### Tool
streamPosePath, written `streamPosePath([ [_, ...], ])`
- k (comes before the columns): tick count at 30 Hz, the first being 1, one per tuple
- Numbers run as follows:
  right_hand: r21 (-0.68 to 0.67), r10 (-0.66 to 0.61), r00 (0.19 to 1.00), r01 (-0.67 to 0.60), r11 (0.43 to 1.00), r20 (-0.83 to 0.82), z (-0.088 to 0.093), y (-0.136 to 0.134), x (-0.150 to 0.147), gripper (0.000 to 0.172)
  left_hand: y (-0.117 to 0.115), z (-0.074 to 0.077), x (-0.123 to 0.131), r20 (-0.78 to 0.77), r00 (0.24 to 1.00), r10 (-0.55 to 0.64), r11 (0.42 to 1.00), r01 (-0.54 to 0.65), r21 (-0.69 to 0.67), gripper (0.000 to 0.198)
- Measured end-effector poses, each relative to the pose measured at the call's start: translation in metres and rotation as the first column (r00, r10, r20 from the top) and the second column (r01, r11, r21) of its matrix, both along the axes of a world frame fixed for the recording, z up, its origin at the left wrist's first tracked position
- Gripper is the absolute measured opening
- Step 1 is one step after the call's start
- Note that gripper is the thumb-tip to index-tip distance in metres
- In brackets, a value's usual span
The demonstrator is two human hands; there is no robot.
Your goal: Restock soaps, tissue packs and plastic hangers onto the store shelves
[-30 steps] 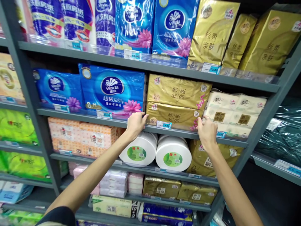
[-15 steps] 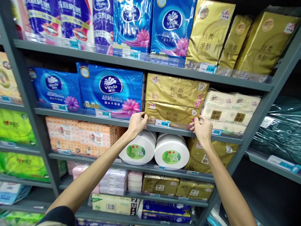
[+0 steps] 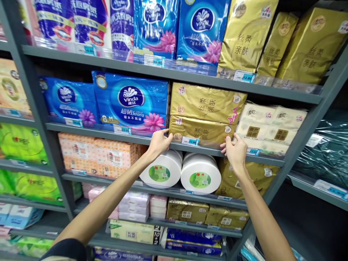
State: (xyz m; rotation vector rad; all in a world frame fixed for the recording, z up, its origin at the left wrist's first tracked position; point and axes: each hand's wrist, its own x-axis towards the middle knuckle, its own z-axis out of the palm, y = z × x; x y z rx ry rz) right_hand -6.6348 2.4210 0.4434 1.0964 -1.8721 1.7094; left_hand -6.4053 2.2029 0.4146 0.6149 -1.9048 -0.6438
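My left hand (image 3: 160, 142) and right hand (image 3: 236, 152) stand well apart at the edge of the grey steel shelf (image 3: 81, 129), fingertips at the two lower corners of a gold-wrapped tissue pack (image 3: 201, 132); I cannot tell whether they grip it or only rest there. That spacing brackets the pack's full width. The pack lies flat at the shelf front beneath a matching gold pack (image 3: 208, 103), with its price tag (image 3: 189, 141) clipped to the lip between my hands, where shoppers can read it. A blue Vinda pack (image 3: 129, 103) sits beside it, and two white jumbo rolls (image 3: 200, 172) lie close together on the shelf below.
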Motion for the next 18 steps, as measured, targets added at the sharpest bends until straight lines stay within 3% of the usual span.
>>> streamPosePath([
  [5, 0.032, -0.012, 1.0, 0.013, 0.999, -0.022, -0.004, 0.0, 0.001, 0.076, 0.004, 0.001, 0.006, 0.009, 1.0, -0.016, 0.999, 0.016, 0.027, 0.052],
  [10, -0.005, -0.094, 0.974, 0.095, 0.995, -0.208, -0.01, 0.002, 0.016, 0.062, 0.004, -0.008, 0.005, -0.134, 0.988, 0.082, 0.981, -0.104, -0.164, 0.038],
  [14, 0.26, 0.186, 0.937, -0.108, 0.96, -0.297, -0.013, -0.019, 0.034, 0.041, 0.008, -0.007, -0.013, 0.024, 0.993, -0.117, 0.963, 0.119, -0.241, 0.031],
  [18, 0.376, 0.317, 0.919, -0.215, 0.901, -0.235, -0.012, -0.046, 0.04, 0.033, 0.008, 0.0, -0.028, 0.029, 0.982, -0.185, 0.97, 0.187, -0.156, 0.026],
])
